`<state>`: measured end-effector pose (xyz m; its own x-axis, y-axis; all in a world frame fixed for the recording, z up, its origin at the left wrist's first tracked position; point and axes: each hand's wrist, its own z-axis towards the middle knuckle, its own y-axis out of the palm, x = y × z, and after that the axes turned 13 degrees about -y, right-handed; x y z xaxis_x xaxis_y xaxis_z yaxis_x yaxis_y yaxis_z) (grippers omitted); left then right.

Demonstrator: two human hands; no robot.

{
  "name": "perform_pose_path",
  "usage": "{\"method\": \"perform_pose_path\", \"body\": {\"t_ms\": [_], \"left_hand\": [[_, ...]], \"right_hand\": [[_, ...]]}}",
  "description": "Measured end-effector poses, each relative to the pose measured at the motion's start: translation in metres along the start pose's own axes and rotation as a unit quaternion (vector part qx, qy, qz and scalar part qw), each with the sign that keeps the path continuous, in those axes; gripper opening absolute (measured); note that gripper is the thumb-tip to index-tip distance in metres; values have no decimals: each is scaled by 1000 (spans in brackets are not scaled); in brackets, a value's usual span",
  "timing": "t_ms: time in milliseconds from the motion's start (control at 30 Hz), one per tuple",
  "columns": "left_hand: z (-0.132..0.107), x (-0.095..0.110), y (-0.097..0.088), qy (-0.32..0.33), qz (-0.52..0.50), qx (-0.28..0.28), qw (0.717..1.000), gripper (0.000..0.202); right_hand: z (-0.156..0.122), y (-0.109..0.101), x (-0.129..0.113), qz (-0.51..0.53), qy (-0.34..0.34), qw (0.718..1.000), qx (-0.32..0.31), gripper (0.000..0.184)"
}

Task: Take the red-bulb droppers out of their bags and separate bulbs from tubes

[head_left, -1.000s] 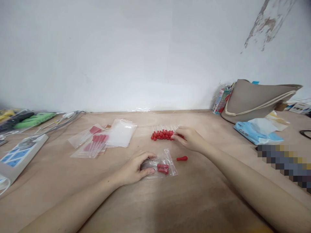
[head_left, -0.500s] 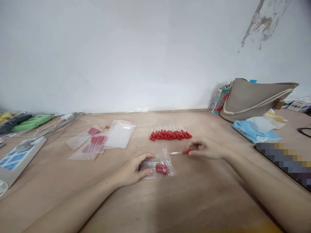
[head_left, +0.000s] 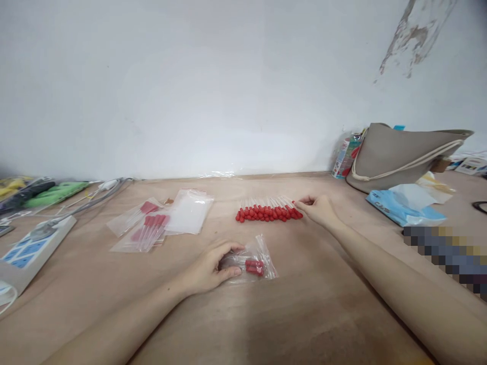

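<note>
Head view, with the clear bag [head_left: 267, 256] taken as the centre of the dial. The left hand [head_left: 207, 264] lies at 9 o'clock, thumb and fingers apart and curved over the bag's near end, steadying it against the bench [head_left: 304, 309]; a few red bulbs [head_left: 254, 267] show through the film. At about 2 o'clock the right hand [head_left: 318, 208] has its fingertips drawn together, apparently pinched on a dropper [head_left: 293, 202] — only a speck of red shows. Beside it, towards 1 o'clock, lies a row of red-bulbed droppers [head_left: 266, 213], thin stems pointing to 12.

The step in hand seems to be the handling of single droppers at the row's right end, whether setting down or picking up cannot be told. The next move appears to call for a light, exact pinch, since neighbouring bulbs crowd the fingertips and could roll; the bag's crumpled edge, towards 3 o'clock, might snag a stem.

Around the work: flat bags [head_left: 189, 213] at 10 o'clock, filled bags [head_left: 154, 225] just beside them, a power strip [head_left: 26, 251] at 9, and — well apart — a tissue pack [head_left: 391, 208] and grey tote [head_left: 391, 157] between 2 and 3.
</note>
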<state>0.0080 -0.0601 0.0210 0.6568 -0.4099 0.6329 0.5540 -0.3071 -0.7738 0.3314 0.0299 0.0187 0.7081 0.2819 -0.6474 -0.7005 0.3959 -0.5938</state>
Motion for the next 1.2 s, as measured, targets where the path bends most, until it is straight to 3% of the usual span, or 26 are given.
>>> {"method": "perform_pose_path", "body": {"t_ms": [167,300,400,467,533,600,700,800,1000,1200], "left_hand": [[0,-1,0,0,2,4,1000,39],[1,-3,1,-1,-1,6,1000,39],[1,-2,1,5,-1,7,1000,40],[1,-2,1,5,4,7,1000,39],[0,-1,1,4,12,8,1000,39],[-1,1,0,8,24,18,1000,37],[-2,5,0,34,41,51,997,33],[-2,8,0,63,42,75,994,32],[-2,4,3,57,34,62,996,36],[1,1,4,51,62,30,996,39]], "right_hand": [[-3,2,4,-35,-41,997,-46,32],[-5,-5,-5,-54,-39,998,-3,34],[-17,-11,-30,-5,-109,994,12,29],[-32,-12,-53,67,-200,971,-109,22],[-48,-10,-73,106,-262,926,-249,16],[-62,-4,-86,141,-269,893,-333,15],[-74,10,-91,202,-234,869,-387,18],[-79,21,-93,218,-213,867,-394,19],[-86,31,-109,141,-255,901,-322,8],[-87,32,-109,90,-200,911,-348,14]]}}
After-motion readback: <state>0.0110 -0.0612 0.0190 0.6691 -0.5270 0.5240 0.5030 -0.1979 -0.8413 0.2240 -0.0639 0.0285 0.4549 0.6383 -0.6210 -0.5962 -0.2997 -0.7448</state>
